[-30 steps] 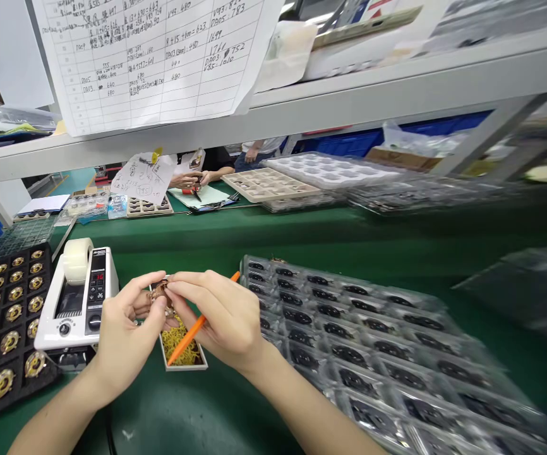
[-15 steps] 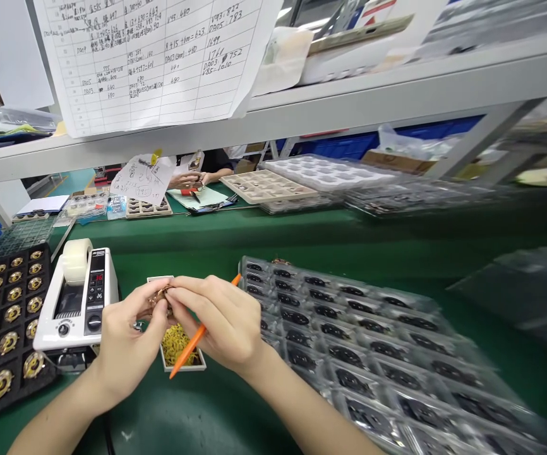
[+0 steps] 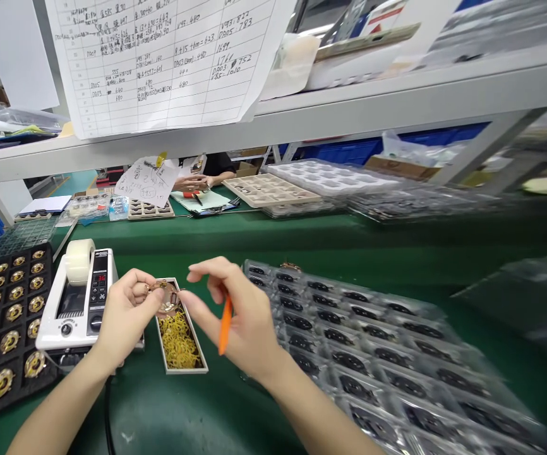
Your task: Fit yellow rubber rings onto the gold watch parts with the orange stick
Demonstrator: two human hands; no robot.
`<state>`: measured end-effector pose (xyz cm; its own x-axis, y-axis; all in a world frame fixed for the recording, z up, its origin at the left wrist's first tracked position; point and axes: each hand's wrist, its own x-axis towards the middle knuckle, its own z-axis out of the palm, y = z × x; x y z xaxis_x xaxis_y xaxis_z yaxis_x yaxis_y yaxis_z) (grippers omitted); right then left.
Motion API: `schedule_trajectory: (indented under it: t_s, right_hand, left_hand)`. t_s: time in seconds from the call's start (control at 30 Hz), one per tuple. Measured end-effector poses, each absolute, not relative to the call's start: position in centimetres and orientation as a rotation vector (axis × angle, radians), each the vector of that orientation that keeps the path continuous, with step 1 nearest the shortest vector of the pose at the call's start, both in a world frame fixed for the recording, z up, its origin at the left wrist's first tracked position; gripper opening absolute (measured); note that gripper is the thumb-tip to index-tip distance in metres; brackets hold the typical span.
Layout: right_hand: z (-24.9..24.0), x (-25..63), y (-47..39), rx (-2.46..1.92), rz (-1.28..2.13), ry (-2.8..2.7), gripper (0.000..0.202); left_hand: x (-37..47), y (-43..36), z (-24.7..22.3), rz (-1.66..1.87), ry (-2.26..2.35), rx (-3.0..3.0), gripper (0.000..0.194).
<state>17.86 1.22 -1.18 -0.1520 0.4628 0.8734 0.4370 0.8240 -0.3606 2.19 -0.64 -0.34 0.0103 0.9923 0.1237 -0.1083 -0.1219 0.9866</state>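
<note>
My left hand (image 3: 129, 316) pinches a small round metal part (image 3: 168, 299) with coppery edges, held above the far end of a narrow white box (image 3: 163, 354). Yellow rubber-band-like loops (image 3: 179, 341) fill the near part of that box. To the right, my right hand (image 3: 242, 322) has thumb and index finger spread, the thumb tip close to the metal part's right edge. An orange pen-like tool (image 3: 225, 325) is tucked in the curled fingers of my right hand, its tip pointing down.
A white tape dispenser (image 3: 98, 291) stands left of the box, beside a black tray (image 3: 27, 328) of gold ring parts. Clear trays (image 3: 349, 341) with black parts lie at right. Beyond the shelf bar (image 3: 207, 136) are another person's hands (image 3: 198, 183).
My right hand has moved away from the metal part, its thumb and index finger opening. The orange tool has swung more upright. More of the white box shows.
</note>
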Motion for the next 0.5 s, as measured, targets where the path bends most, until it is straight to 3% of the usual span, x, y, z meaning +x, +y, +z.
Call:
schedule_trajectory:
  t_s: [0.27,0.5]
  right_hand:
    - [-0.6,19.4,2.3,-0.612,0.599,-2.077,0.008]
    - [-0.7,19.1,1.9,-0.537,0.585,-2.215,0.016]
  left_hand:
    - [1.7,0.1,-0.3,1.245,0.980,1.212,0.014]
    - [1.8,-0.3,0.4,1.191,0.996,1.279,0.012]
